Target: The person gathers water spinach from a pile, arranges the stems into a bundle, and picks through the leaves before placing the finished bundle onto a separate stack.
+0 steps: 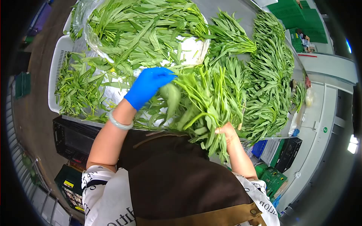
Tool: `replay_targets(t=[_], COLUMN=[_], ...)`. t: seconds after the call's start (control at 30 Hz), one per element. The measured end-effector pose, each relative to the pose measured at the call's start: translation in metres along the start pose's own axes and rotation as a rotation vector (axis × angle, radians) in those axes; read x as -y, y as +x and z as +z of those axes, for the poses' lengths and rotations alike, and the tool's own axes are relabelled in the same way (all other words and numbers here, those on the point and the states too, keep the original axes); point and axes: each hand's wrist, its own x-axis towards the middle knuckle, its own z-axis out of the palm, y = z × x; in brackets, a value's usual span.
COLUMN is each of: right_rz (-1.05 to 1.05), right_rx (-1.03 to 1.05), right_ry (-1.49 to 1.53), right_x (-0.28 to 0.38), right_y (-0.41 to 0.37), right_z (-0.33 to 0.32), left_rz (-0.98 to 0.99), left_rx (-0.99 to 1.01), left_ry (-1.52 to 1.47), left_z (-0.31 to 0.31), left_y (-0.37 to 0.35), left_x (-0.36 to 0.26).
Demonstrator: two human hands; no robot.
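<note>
My right hand (226, 132), bare, is closed around the leafy part of a bunch of water spinach (205, 109). The bunch is held over the near edge of the table, its pale stems fanning up and to the left. My left hand (149, 86), in a blue glove, is at the upper left of the bunch. Its fingers are curled and pinched together by the stem ends; what lies between them is hidden. Below that glove a loose leaf (171, 98) is smeared by motion.
A large heap of water spinach (143, 26) lies in clear plastic at the back. Loose leaves fill a white basket (54, 83) at left. Neat bunches (269, 75) line the metal table's right side. Crates, one black (73, 139) and one green (273, 179), stand below.
</note>
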Motion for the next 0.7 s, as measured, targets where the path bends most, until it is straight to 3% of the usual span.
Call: replay_targets(t=[0.03, 0.13, 0.23, 0.3, 0.37, 0.47, 0.53, 0.57, 0.63, 0.7], right_rz=[-0.002, 0.082, -0.005, -0.004, -0.009, 0.018, 0.041, 0.051, 0.049, -0.001], right_rx=[0.039, 0.078, 0.14, 0.302, 0.334, 0.333, 0.335, 0.336, 0.335, 0.309], right_ry=[-0.015, -0.04, -0.051, -0.005, 0.032, 0.08, 0.094, 0.103, 0.103, 0.064], right_x=[0.003, 0.003, 0.005, -0.004, -0.003, -0.001, 0.001, 0.0, 0.0, -0.002], right_y=[0.0, 0.0, 0.003, -0.003, -0.01, -0.012, -0.009, -0.007, -0.007, -0.005], right_z=[0.001, 0.001, 0.012, -0.012, -0.02, -0.017, -0.009, -0.007, -0.003, -0.002], left_rz=[-0.027, 0.146, 0.469, 0.265, 0.208, 0.374, 0.064, 0.005, 0.136, 0.006], left_rx=[-0.055, -0.181, -0.503, -0.756, -0.482, -0.322, 0.102, 0.274, 0.362, 0.241], left_ry=[0.105, 0.434, 0.927, 0.373, 0.761, 0.546, -0.099, -0.36, 0.004, -0.151], left_z=[-0.009, -0.021, -0.035, -0.065, -0.106, -0.049, -0.013, -0.002, 0.023, 0.014], left_y=[0.001, -0.005, -0.002, 0.007, 0.006, -0.003, -0.014, -0.013, -0.012, -0.009], left_x=[-0.004, 0.004, 0.026, 0.025, 0.026, 0.002, -0.022, -0.008, -0.008, -0.024])
